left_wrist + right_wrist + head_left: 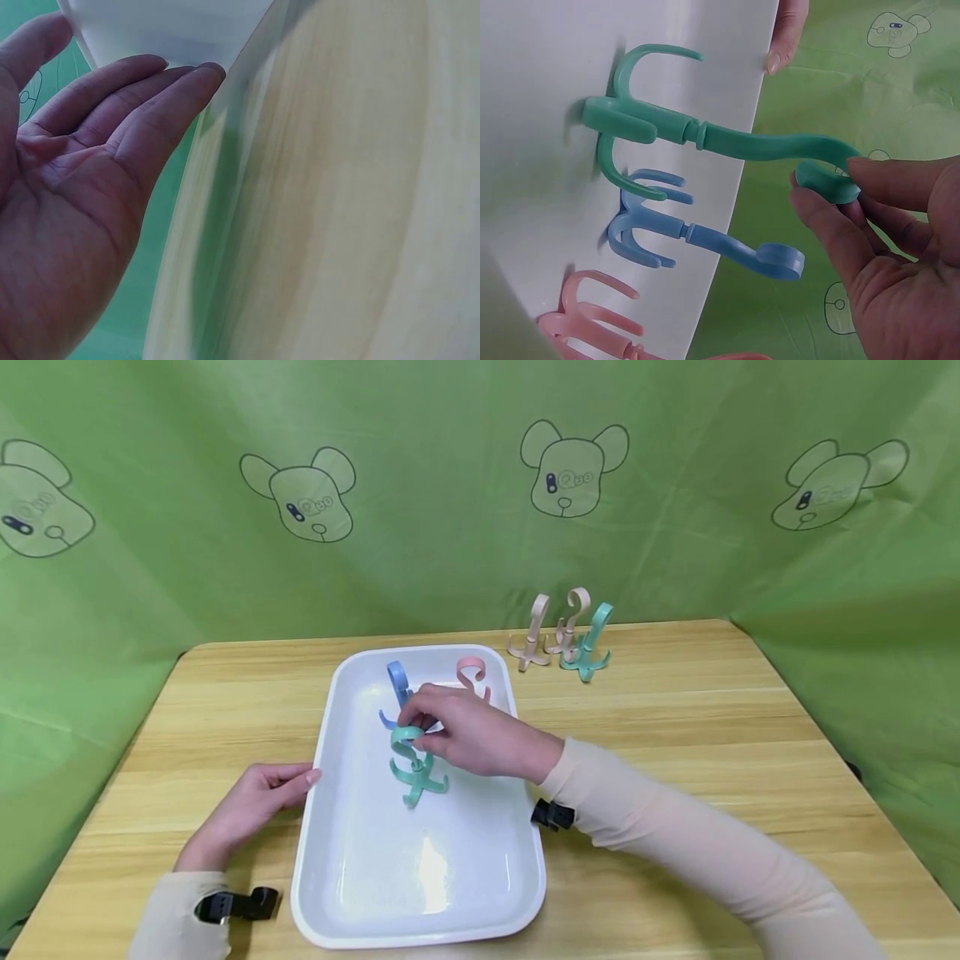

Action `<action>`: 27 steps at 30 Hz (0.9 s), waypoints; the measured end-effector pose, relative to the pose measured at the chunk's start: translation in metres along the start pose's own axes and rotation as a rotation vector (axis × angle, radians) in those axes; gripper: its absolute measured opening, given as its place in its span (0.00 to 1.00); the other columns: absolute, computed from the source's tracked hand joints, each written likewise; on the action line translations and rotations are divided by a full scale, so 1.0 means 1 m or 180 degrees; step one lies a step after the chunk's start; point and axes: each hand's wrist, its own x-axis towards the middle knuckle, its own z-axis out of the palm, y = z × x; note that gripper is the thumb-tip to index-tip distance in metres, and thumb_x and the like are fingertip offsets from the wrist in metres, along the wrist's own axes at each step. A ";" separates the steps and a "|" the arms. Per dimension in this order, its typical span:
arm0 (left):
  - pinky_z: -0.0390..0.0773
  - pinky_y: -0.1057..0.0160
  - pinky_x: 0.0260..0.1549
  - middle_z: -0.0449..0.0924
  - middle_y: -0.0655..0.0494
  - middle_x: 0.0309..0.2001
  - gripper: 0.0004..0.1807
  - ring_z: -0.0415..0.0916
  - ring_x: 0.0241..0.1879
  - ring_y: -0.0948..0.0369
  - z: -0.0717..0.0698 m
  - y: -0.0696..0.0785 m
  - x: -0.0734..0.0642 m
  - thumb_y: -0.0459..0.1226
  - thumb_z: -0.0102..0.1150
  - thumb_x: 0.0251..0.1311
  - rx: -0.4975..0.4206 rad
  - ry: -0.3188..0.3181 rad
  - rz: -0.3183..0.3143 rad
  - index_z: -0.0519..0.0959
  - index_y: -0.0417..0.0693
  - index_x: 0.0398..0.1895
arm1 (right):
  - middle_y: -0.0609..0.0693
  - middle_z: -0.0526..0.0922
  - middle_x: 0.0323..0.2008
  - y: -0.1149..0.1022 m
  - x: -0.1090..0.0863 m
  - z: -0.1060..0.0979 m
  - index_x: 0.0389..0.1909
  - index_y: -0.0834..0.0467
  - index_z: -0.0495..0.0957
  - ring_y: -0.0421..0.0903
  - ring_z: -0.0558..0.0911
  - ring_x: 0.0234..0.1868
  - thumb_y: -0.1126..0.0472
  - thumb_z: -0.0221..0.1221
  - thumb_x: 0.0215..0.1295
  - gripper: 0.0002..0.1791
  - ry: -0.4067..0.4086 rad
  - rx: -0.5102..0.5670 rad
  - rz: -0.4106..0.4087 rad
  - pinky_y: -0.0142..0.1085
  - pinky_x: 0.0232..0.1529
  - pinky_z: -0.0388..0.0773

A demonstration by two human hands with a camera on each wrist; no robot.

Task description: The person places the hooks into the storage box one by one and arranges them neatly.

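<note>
My right hand [468, 731] pinches the curled top of a green multi-prong hanging hook [660, 124] between thumb and fingers. This hook stands about upright inside a white tray [420, 937], its prongs at the tray floor. Just behind it in the tray are a blue hanging hook [660, 221] and a pink one [600, 326], both partly covered by my right hand in the head view. My left hand [251, 802] is at the tray's left side. Its thumb touches the rim, and its extended fingers [150, 120] rest against the outer wall.
On the wooden table [675, 718], beyond the tray's far right corner, two beige hanging hooks [531, 639] and another green hook [590, 652] stand close together. A green printed cloth [442, 552] encloses the table's back and sides.
</note>
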 end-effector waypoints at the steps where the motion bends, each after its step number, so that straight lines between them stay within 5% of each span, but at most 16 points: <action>1: 0.76 0.69 0.49 0.79 0.38 0.54 0.27 0.79 0.51 0.55 0.000 0.000 0.000 0.43 0.54 0.72 -0.0011 -0.0006 -0.0002 0.72 0.26 0.60 | 0.45 0.78 0.41 0.000 0.000 0.001 0.45 0.60 0.79 0.39 0.78 0.44 0.68 0.63 0.65 0.09 -0.0002 -0.0002 0.0009 0.35 0.51 0.77; 15: 0.76 0.69 0.50 0.79 0.38 0.53 0.27 0.80 0.51 0.55 0.000 -0.001 0.000 0.44 0.53 0.72 -0.0031 -0.0009 -0.0009 0.72 0.26 0.60 | 0.44 0.77 0.43 -0.001 -0.003 -0.003 0.48 0.59 0.78 0.38 0.78 0.48 0.67 0.63 0.66 0.11 -0.0154 0.0143 0.0077 0.26 0.52 0.75; 27: 0.76 0.68 0.50 0.78 0.37 0.54 0.27 0.80 0.51 0.54 0.000 0.000 0.001 0.43 0.54 0.72 -0.0042 -0.0023 0.0012 0.71 0.26 0.60 | 0.46 0.79 0.46 0.005 -0.009 -0.008 0.51 0.57 0.79 0.38 0.78 0.50 0.60 0.64 0.67 0.14 -0.0139 0.0006 0.0220 0.32 0.52 0.76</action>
